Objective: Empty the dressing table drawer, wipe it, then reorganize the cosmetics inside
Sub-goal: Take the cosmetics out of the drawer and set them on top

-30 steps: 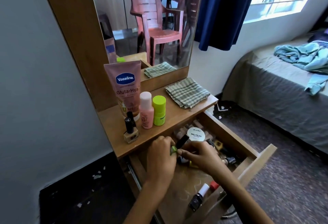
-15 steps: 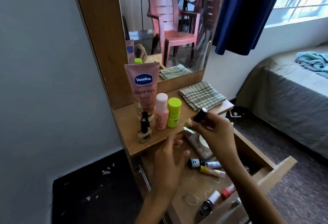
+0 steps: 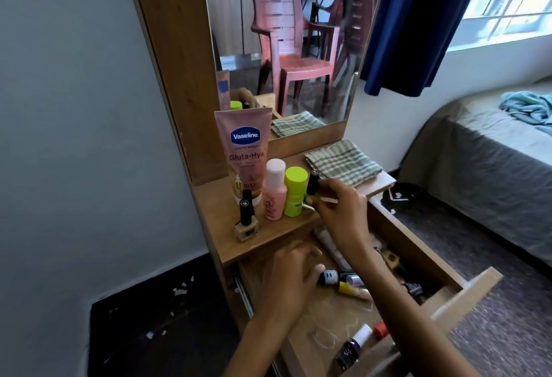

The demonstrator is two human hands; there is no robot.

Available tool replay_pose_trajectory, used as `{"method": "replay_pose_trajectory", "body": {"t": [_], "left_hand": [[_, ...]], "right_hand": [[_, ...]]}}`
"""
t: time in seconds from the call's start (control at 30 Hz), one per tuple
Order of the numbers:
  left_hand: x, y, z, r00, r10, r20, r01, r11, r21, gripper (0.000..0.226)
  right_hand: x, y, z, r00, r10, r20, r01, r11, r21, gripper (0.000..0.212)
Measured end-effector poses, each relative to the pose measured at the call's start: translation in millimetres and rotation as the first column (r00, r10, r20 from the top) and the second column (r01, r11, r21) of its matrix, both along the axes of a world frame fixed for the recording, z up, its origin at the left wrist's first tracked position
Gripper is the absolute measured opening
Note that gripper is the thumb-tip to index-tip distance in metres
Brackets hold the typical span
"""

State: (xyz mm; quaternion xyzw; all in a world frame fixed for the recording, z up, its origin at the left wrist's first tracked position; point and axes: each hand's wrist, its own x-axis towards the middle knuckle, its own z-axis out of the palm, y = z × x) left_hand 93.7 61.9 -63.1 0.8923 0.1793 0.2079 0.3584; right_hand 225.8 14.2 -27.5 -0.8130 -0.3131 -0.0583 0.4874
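Note:
The wooden drawer [image 3: 418,245] stands pulled out, with several small cosmetics lying in it, among them a dark nail polish bottle [image 3: 352,346] near the front. My right hand [image 3: 337,206] is shut on a green nail polish bottle with a black cap [image 3: 312,187], just above the tabletop [image 3: 286,224] beside the lime bottle [image 3: 295,191]. My left hand [image 3: 291,278] hovers over the drawer's left part, fingers bent, holding nothing. A Vaseline tube [image 3: 243,149], a pink bottle [image 3: 274,193] and a beige nail polish [image 3: 246,221] stand on the top.
A folded checked cloth [image 3: 343,164] lies on the right of the tabletop below the mirror [image 3: 292,48]. A bed [image 3: 493,155] stands to the right, a blue curtain [image 3: 418,24] hangs by the window, and a grey wall [image 3: 74,137] is on the left.
My right hand lifted the green nail polish out of the drawer and carried it up to the tabletop beside the lime bottle. My left hand stayed low over the drawer.

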Motion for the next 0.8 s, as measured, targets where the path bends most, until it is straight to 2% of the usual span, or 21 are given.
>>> {"method": "replay_pose_trajectory", "body": {"t": [0.13,0.23,0.33,0.4,0.47,0.6,0.8], "left_hand": [[10.5,-1.5,-3.7,0.997,-0.018,-0.069,0.019,1.000,0.011,0.021],[25.8,-4.6,-8.8,0.973,-0.070,-0.221,0.077,0.997,0.023,0.029],[42.0,-10.2,-11.4,0.889,-0.162,-0.429,0.197,0.980,0.040,0.034],[49.6,-15.3,-8.4,0.836,-0.165,-0.523,0.265,0.957,0.122,0.031],[55.4,-20.2,-5.5,0.810,-0.157,-0.566,0.325,0.922,0.210,0.028],[62.9,-26.0,-1.7,0.778,-0.156,-0.609,0.378,0.890,0.254,0.025],[48.7,-22.7,1.9,0.814,-0.062,-0.578,0.265,0.925,0.274,0.020]], "right_hand": [[3.3,-22.3,-0.2,0.997,-0.003,-0.081,0.003,1.000,-0.002,0.034],[-0.8,-49.6,-6.0,0.995,0.007,-0.103,-0.011,0.999,-0.040,0.031],[-7.4,-74.1,-19.6,0.995,0.004,-0.103,-0.023,0.982,-0.190,0.029],[-11.4,-86.7,-28.2,0.991,-0.016,-0.136,-0.025,0.955,-0.294,0.027],[-14.8,-95.5,-34.8,0.986,-0.034,-0.165,-0.031,0.927,-0.375,0.026],[-18.7,-103.1,-42.1,0.981,-0.055,-0.188,-0.040,0.885,-0.464,0.027],[-24.6,-104.0,-42.6,0.985,-0.065,-0.158,-0.020,0.874,-0.485,0.019]]}}
